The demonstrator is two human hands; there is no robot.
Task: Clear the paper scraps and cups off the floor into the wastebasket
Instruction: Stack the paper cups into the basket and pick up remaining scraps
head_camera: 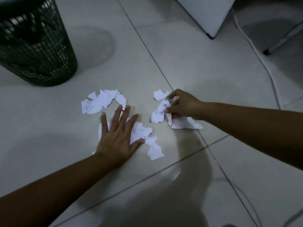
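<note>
Right hand [182, 104] pinches paper scraps [159, 112]; flat left hand [117, 136] presses others, nearer the wastebasket [35, 46] up-left of both grips

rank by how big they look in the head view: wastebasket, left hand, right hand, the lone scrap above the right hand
1. wastebasket, cut off by the frame edge
2. left hand, spread flat on scraps
3. right hand, curled round scraps, so it shows less
4. lone scrap

The hands' order may only reflect pose and nearness.

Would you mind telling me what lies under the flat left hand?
Torn white paper scraps show around the left hand, pressed on the floor. How many lie under its palm is hidden.
</note>
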